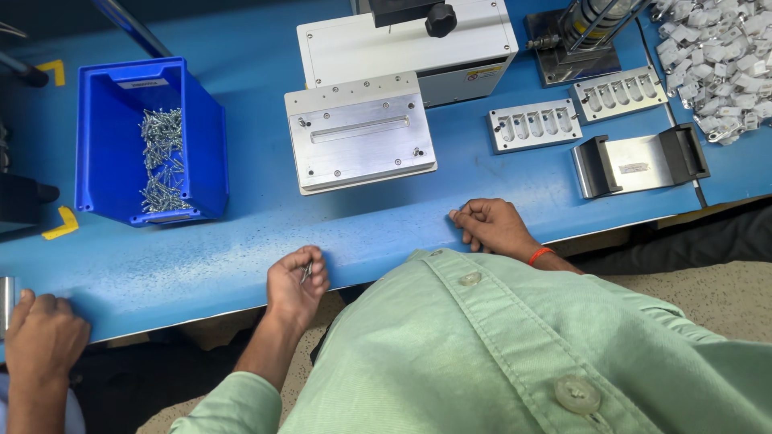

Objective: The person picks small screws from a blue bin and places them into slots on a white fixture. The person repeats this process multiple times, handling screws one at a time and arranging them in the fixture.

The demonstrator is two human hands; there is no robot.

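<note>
My left hand (296, 283) rests at the near edge of the blue table (241, 241), fingers curled around a small metal pin (306, 272). My right hand (492, 227) lies on the table edge with its fingers bent and nothing visible in it; an orange band circles the wrist. Straight beyond the hands sits a white machine (418, 44) with a flat metal plate (362, 135) that has a long slot. A blue bin (149, 141) with several small metal pins stands to the left.
Another person's hand (42, 333) rests on the table edge at the bottom left. To the right lie two slotted metal jigs (535, 124), (621, 93), a metal bracket (639, 161), a press stand (579, 40) and a heap of white parts (720, 56).
</note>
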